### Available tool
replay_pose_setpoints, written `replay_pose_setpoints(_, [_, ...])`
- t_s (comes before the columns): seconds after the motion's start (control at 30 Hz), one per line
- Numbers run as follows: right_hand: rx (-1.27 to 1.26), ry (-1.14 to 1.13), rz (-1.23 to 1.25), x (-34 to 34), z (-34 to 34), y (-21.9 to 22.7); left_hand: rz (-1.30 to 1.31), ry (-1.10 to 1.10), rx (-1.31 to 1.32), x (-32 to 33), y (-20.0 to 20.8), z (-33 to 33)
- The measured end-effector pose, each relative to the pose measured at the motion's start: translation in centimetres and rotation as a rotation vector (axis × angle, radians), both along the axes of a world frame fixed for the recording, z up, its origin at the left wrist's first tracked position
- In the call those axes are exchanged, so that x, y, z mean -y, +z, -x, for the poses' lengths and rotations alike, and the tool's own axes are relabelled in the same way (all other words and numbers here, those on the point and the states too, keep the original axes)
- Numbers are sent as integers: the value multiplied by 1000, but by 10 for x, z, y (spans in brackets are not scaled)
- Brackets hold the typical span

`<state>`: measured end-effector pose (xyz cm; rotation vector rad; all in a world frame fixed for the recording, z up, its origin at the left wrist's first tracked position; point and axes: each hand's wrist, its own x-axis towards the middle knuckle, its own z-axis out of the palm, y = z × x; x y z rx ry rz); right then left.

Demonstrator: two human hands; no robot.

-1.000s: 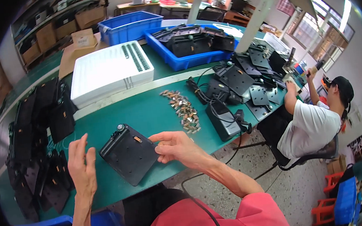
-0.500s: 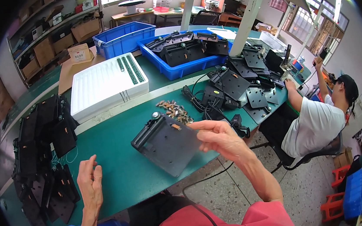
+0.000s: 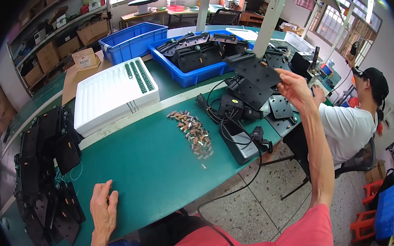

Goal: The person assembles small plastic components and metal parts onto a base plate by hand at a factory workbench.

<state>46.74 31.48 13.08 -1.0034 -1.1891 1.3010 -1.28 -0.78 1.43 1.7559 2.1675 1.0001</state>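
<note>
My right hand [image 3: 294, 87] pinches the edge of a flat black metal plate [image 3: 253, 77] with small holes. The plate is held tilted over a pile of similar black plates [image 3: 281, 107] at the right of the bench; whether it touches them I cannot tell. My left hand [image 3: 103, 209] is above the bench's near left part, thumb apart from the loosely bent fingers, holding nothing. Between the hands and farther off lies a heap of small metallic and orange-brown pieces [image 3: 194, 133]. More black plates [image 3: 39, 162] are stacked at the far left.
A black and grey device with cables [image 3: 242, 144] sits at the bench's right edge. Behind stand a white ribbed tray [image 3: 104, 96] with green parts, a blue bin [image 3: 188, 79] of black plates and an empty blue bin [image 3: 134, 41]. A co-worker [image 3: 349, 122] sits at right.
My right hand has carried the black plate away from the bench's middle, to the right and farther off, over the pile. My left hand has shifted slightly. The co-worker's raised arm has come down.
</note>
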Motion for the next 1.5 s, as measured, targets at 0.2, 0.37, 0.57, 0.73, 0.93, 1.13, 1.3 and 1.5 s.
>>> replay_pose_setpoints(0.2, [-1, -221, 36, -77, -47, -28, -16, 13, -28, 2, -6, 0])
replay_pose_setpoints(0.37, [49, -337, 88, -101, -52, -52, -10, 47, -65, 1, -8, -6])
replay_pose_setpoints(0.57, [87, -309, 120, -114, -51, -71, -15, 58, -112, 0, -15, -5])
replay_pose_setpoints(0.73, [109, -379, 154, -109, -46, -74, -7, 57, -120, 0, -13, -6])
replay_pose_setpoints(0.93, [110, -449, 129, -103, -41, -86, 9, 57, -118, 0, -10, -7])
replay_pose_setpoints(1.13, [118, -487, 112, -102, -43, -92, -3, 45, -129, 0, -10, -7])
replay_pose_setpoints(1.3, [245, -579, 69, -91, -37, -91, 15, 54, -109, 1, -9, -7])
replay_pose_setpoints(1.5, [347, -683, 3, -78, -40, -85, 5, 35, -125, -3, -11, -8])
